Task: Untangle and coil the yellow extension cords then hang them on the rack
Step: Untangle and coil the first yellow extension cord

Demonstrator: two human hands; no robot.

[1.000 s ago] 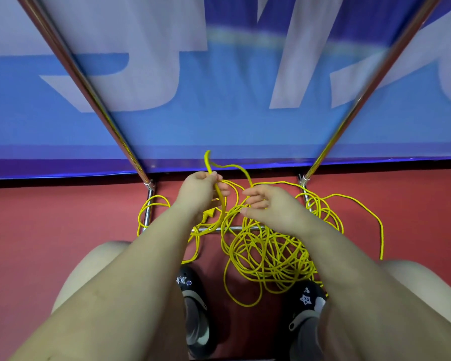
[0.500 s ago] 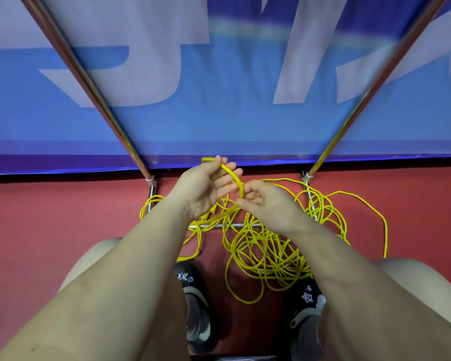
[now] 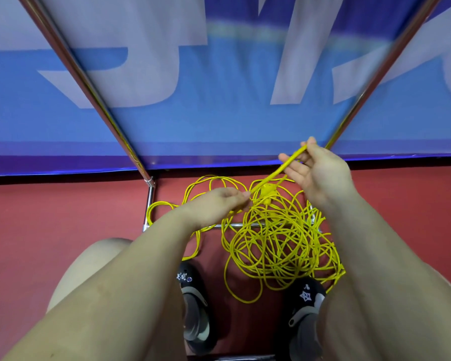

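Both hands, left hand and right hand, are pinching one taut strand of the yellow extension cords tangling across the rack base between black shoes.

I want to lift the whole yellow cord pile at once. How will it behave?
Probably floppy: the yellow cord pile lies in loose overlapping loops, so it would likely sag and trail. It may snag, since strands cross the rack's floor bar. The stretch between the left hand and right hand looks taut only under tension.
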